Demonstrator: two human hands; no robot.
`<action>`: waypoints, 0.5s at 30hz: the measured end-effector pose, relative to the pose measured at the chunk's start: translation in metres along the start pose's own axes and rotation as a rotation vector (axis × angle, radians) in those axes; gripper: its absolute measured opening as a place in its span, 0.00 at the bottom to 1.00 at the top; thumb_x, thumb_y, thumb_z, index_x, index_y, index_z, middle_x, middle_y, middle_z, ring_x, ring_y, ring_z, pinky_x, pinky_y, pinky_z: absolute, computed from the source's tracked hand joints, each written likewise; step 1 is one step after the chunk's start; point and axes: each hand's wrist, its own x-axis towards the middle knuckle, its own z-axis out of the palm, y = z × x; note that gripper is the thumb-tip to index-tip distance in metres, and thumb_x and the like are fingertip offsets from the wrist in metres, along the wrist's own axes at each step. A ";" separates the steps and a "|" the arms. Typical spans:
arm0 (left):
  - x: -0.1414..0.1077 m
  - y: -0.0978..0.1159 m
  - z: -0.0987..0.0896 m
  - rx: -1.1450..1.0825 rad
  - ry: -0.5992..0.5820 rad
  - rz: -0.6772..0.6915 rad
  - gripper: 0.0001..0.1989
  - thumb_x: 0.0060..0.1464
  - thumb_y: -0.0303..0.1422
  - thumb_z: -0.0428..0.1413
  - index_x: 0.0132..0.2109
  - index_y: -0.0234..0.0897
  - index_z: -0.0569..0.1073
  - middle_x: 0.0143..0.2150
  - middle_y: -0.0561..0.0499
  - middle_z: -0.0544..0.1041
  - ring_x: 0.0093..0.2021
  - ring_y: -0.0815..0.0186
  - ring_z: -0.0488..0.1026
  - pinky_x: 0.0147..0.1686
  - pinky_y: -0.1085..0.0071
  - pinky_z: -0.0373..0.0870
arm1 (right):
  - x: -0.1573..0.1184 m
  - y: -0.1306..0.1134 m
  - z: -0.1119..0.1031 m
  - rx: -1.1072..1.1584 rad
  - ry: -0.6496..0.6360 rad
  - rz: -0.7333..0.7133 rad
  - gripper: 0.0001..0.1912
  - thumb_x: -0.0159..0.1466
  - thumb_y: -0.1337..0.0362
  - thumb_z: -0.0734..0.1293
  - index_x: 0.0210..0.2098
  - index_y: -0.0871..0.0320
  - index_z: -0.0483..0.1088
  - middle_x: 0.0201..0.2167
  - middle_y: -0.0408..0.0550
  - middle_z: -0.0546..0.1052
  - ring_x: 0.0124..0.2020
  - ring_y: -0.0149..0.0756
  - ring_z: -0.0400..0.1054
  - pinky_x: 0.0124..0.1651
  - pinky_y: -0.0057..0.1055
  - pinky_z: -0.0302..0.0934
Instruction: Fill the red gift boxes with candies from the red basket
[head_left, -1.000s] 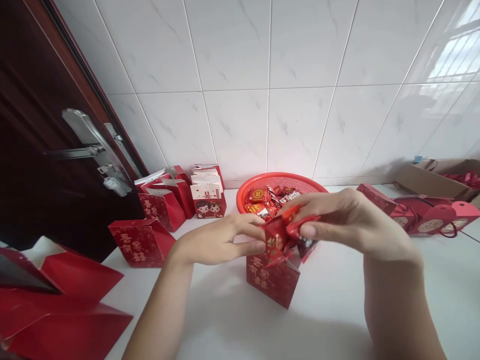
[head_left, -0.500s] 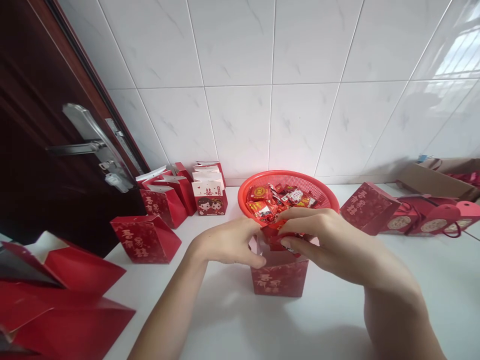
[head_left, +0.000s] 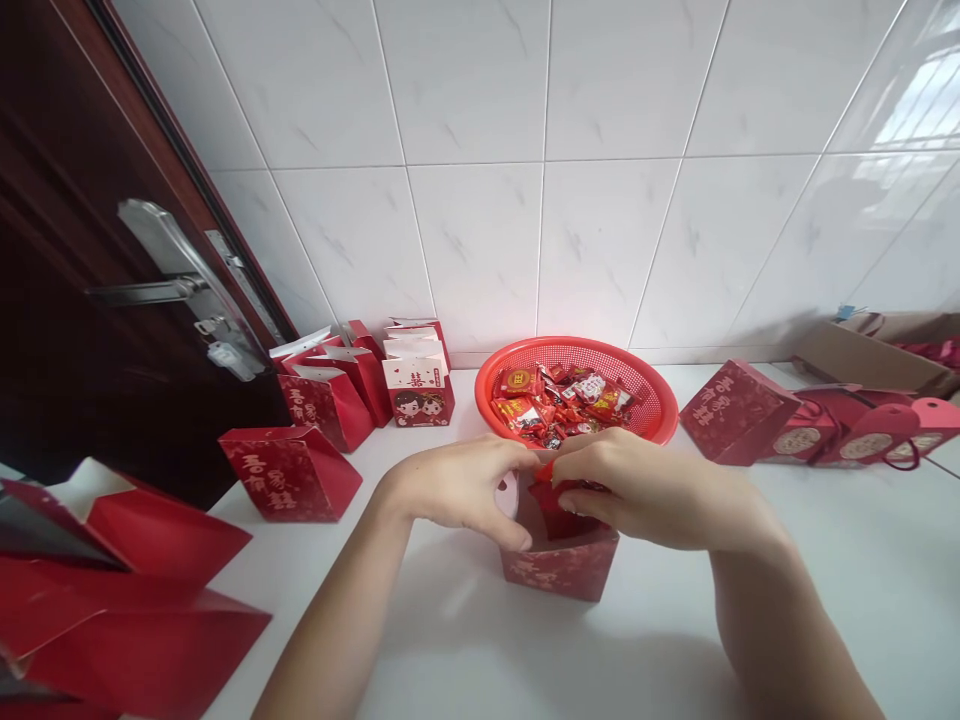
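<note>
A red gift box (head_left: 559, 572) with pale lettering stands open-topped on the white table, tilted a little. My left hand (head_left: 466, 490) grips its left edge between thumb and fingers. Several red-wrapped candies (head_left: 553, 500) are pinched in my right hand (head_left: 622, 485), whose fingertips are inside the box's mouth; the candies are partly hidden by the fingers. Right behind the box is a red plastic basket (head_left: 660, 400) with wrapped candies (head_left: 592, 390) in it.
Small red boxes (head_left: 334, 410) line the left back, with a red box (head_left: 289, 480) before them. Larger red boxes (head_left: 142, 640) fill the near left. On the right are a red box (head_left: 739, 412), tagged boxes (head_left: 870, 440) and a cardboard carton (head_left: 862, 355). A door handle (head_left: 161, 290) is at left.
My right hand has lowered the candies into the box's mouth. The box has tipped slightly, while my left hand keeps its hold.
</note>
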 end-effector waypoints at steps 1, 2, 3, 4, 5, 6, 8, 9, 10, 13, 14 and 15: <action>0.000 0.001 0.000 0.013 -0.002 -0.009 0.18 0.41 0.34 0.67 0.43 0.42 0.79 0.42 0.53 0.81 0.46 0.58 0.75 0.41 0.71 0.68 | 0.003 -0.001 0.003 -0.030 -0.011 0.016 0.13 0.64 0.76 0.63 0.25 0.58 0.70 0.26 0.44 0.74 0.26 0.30 0.63 0.27 0.29 0.51; -0.001 0.001 0.000 0.023 -0.004 -0.012 0.19 0.41 0.34 0.67 0.44 0.42 0.79 0.42 0.53 0.81 0.46 0.58 0.74 0.41 0.71 0.68 | 0.005 -0.003 0.006 -0.052 -0.026 0.023 0.14 0.64 0.77 0.62 0.25 0.59 0.70 0.27 0.44 0.74 0.25 0.29 0.62 0.26 0.29 0.50; -0.001 0.002 0.000 0.030 -0.009 -0.010 0.19 0.41 0.33 0.67 0.44 0.43 0.79 0.42 0.53 0.81 0.46 0.59 0.74 0.40 0.71 0.68 | 0.007 -0.004 0.010 -0.063 -0.046 0.023 0.14 0.63 0.78 0.62 0.25 0.59 0.71 0.27 0.44 0.73 0.24 0.29 0.61 0.25 0.29 0.48; -0.001 0.002 0.000 0.035 -0.014 -0.005 0.18 0.41 0.33 0.66 0.44 0.43 0.79 0.42 0.54 0.81 0.45 0.59 0.74 0.40 0.72 0.67 | 0.009 -0.005 0.013 -0.069 -0.070 0.021 0.14 0.62 0.78 0.62 0.25 0.59 0.71 0.28 0.43 0.73 0.24 0.28 0.60 0.25 0.29 0.47; -0.002 0.002 0.000 0.040 -0.018 -0.001 0.18 0.41 0.33 0.66 0.43 0.43 0.79 0.42 0.54 0.81 0.44 0.60 0.74 0.39 0.72 0.67 | 0.011 -0.007 0.016 -0.070 -0.098 0.018 0.14 0.62 0.77 0.62 0.24 0.58 0.72 0.28 0.43 0.73 0.24 0.28 0.59 0.24 0.29 0.46; -0.002 0.003 0.000 0.048 -0.018 -0.002 0.17 0.41 0.33 0.66 0.42 0.43 0.79 0.43 0.54 0.80 0.44 0.60 0.75 0.38 0.73 0.67 | 0.012 -0.007 0.018 -0.062 -0.127 0.017 0.14 0.62 0.77 0.63 0.24 0.58 0.73 0.27 0.43 0.73 0.23 0.28 0.59 0.24 0.29 0.45; -0.003 0.003 0.000 0.065 -0.021 -0.010 0.17 0.41 0.34 0.66 0.42 0.42 0.79 0.43 0.53 0.80 0.44 0.59 0.74 0.36 0.73 0.66 | 0.014 -0.008 0.021 -0.020 -0.172 0.003 0.13 0.61 0.75 0.64 0.25 0.57 0.75 0.28 0.42 0.74 0.24 0.27 0.59 0.24 0.28 0.46; -0.004 0.004 0.000 0.071 -0.027 -0.009 0.17 0.41 0.34 0.66 0.42 0.41 0.79 0.44 0.52 0.80 0.45 0.59 0.74 0.36 0.73 0.66 | 0.015 -0.007 0.022 0.005 -0.185 -0.011 0.12 0.61 0.75 0.64 0.26 0.56 0.76 0.29 0.41 0.75 0.24 0.27 0.60 0.24 0.27 0.47; -0.004 0.005 0.001 0.073 -0.035 -0.002 0.17 0.41 0.35 0.66 0.42 0.41 0.79 0.44 0.52 0.80 0.46 0.59 0.74 0.36 0.73 0.66 | 0.015 -0.007 0.021 0.028 -0.188 -0.025 0.12 0.61 0.75 0.64 0.28 0.56 0.77 0.30 0.41 0.76 0.25 0.28 0.62 0.25 0.27 0.48; -0.005 0.008 0.001 0.080 -0.053 0.017 0.15 0.42 0.35 0.65 0.41 0.41 0.78 0.45 0.53 0.80 0.46 0.59 0.74 0.37 0.73 0.66 | 0.013 -0.003 0.017 0.038 -0.168 -0.055 0.15 0.60 0.78 0.63 0.37 0.56 0.79 0.38 0.43 0.80 0.32 0.30 0.69 0.29 0.27 0.53; -0.005 0.009 0.000 0.092 -0.058 0.010 0.15 0.43 0.35 0.65 0.41 0.41 0.78 0.44 0.53 0.80 0.46 0.59 0.74 0.37 0.73 0.66 | 0.012 -0.002 0.015 0.022 -0.159 -0.058 0.17 0.60 0.79 0.63 0.39 0.55 0.79 0.40 0.44 0.81 0.32 0.31 0.70 0.30 0.27 0.53; -0.005 0.009 0.000 0.108 -0.062 -0.004 0.15 0.43 0.35 0.64 0.41 0.41 0.78 0.44 0.53 0.80 0.45 0.59 0.74 0.37 0.73 0.65 | 0.009 -0.001 0.012 0.009 -0.151 -0.062 0.19 0.60 0.79 0.62 0.40 0.55 0.79 0.40 0.43 0.81 0.32 0.31 0.70 0.30 0.27 0.54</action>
